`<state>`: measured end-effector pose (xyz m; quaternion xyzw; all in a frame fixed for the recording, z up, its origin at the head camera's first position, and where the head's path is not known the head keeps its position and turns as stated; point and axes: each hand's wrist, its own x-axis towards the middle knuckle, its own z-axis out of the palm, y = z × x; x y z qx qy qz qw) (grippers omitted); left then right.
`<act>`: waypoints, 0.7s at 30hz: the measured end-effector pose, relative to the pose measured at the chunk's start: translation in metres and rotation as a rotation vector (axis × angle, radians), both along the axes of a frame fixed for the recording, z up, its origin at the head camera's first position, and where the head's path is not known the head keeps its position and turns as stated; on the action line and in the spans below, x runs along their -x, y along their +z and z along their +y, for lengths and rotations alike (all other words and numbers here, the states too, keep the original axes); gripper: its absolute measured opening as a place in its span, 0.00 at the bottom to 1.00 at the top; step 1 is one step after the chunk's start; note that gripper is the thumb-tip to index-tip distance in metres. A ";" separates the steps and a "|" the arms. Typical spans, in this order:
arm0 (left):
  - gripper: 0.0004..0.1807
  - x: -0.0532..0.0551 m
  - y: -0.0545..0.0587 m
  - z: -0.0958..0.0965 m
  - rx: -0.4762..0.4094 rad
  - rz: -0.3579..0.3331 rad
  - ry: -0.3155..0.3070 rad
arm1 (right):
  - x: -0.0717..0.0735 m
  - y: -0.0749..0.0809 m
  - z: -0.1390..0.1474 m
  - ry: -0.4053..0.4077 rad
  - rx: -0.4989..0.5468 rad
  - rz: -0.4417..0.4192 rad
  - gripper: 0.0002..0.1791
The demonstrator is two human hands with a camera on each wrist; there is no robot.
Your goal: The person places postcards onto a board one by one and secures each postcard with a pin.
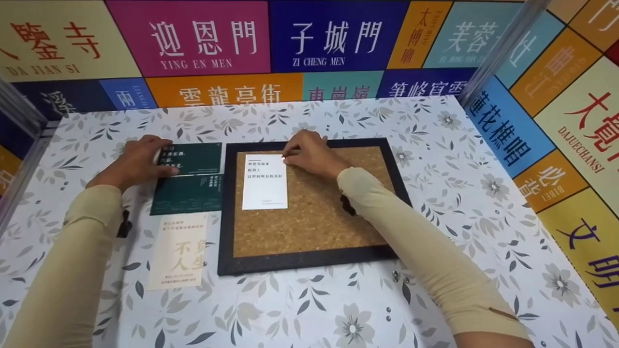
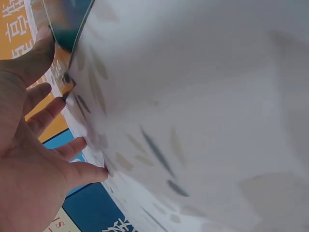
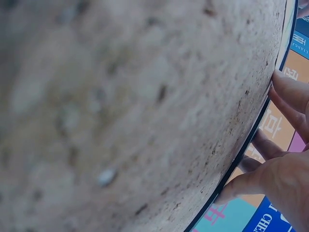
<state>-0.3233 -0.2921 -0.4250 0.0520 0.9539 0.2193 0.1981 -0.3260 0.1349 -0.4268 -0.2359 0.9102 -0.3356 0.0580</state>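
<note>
A white card point(image 1: 264, 182) with printed lines lies on the upper left of a black-framed cork board point(image 1: 319, 217). At the card's top right corner, my right hand point(image 1: 314, 152) pinches a small whitish thing between thumb and forefinger; its kind is mostly hidden. The right wrist view shows that right hand point(image 3: 285, 145) with its other fingers at the frame's edge. My left hand point(image 1: 130, 162) touches the left edge of a dark green card point(image 1: 200, 159), thumb and fingers spread. The left wrist view has this left hand point(image 2: 43, 140) with loosely extended fingers, thumb against the card.
Below the upper green card lie another green card point(image 1: 188, 194) and a cream card point(image 1: 179, 251), left of the board. Small shiny metal pieces point(image 1: 397, 276) sit near the board's lower right corner. Colourful printed panels point(image 1: 338, 38) stand behind the flower-patterned table point(image 1: 271, 314).
</note>
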 end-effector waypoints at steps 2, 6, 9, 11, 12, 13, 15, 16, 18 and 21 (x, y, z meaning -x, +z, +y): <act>0.53 0.003 0.002 0.000 0.015 -0.007 -0.010 | 0.000 0.000 0.000 0.001 0.001 -0.002 0.06; 0.53 0.012 0.007 0.000 0.029 -0.041 -0.014 | 0.000 0.001 0.001 0.002 0.002 -0.012 0.07; 0.53 0.015 0.010 -0.001 0.026 -0.067 -0.002 | 0.000 0.002 0.000 -0.002 -0.003 -0.020 0.07; 0.53 0.017 0.011 -0.001 0.022 -0.080 0.000 | 0.000 0.002 0.001 -0.008 -0.002 -0.025 0.07; 0.53 0.017 0.011 -0.001 0.023 -0.084 0.001 | 0.000 0.002 0.001 -0.009 -0.002 -0.027 0.07; 0.54 0.018 0.011 -0.001 0.025 -0.087 0.001 | 0.000 0.003 0.001 -0.009 -0.001 -0.029 0.07; 0.54 0.018 0.010 -0.002 0.029 -0.091 0.004 | 0.000 0.003 0.000 -0.005 0.003 -0.031 0.07; 0.54 0.017 0.010 -0.002 0.030 -0.088 0.005 | 0.000 0.003 0.000 -0.003 0.002 -0.030 0.06; 0.54 0.016 0.010 -0.002 0.028 -0.080 0.015 | 0.000 0.003 0.000 0.000 -0.004 -0.027 0.06; 0.54 0.014 0.009 -0.001 0.001 -0.064 0.037 | 0.000 0.002 0.000 -0.004 -0.012 -0.019 0.06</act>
